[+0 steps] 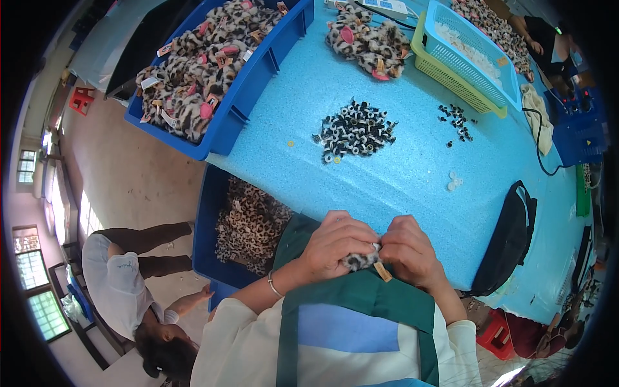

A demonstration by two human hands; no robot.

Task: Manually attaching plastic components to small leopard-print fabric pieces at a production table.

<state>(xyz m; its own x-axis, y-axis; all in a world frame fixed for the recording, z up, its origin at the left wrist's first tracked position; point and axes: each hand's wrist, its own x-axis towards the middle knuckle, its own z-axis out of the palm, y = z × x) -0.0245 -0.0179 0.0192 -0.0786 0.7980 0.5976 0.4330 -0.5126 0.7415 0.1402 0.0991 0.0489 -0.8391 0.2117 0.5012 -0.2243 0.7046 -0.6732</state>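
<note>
A small piece of spotted grey-and-white plush with a tan tag is held close to my apron, at the table's near edge. My left hand grips it from the left, fingers curled. My right hand pinches its other side, with the knuckles of both hands almost meeting. Most of the plush and the fingertips are hidden by the hands. Farther out on the blue table lies a heap of small black-and-white plastic parts. Behind it sit several spotted plush pieces with pink parts.
A blue bin full of plush pieces stands at the far left. Beside my left arm is a dark blue bin with leopard-print pieces. Stacked baskets, loose black bits and a black pouch lie rightward. A person bends at left.
</note>
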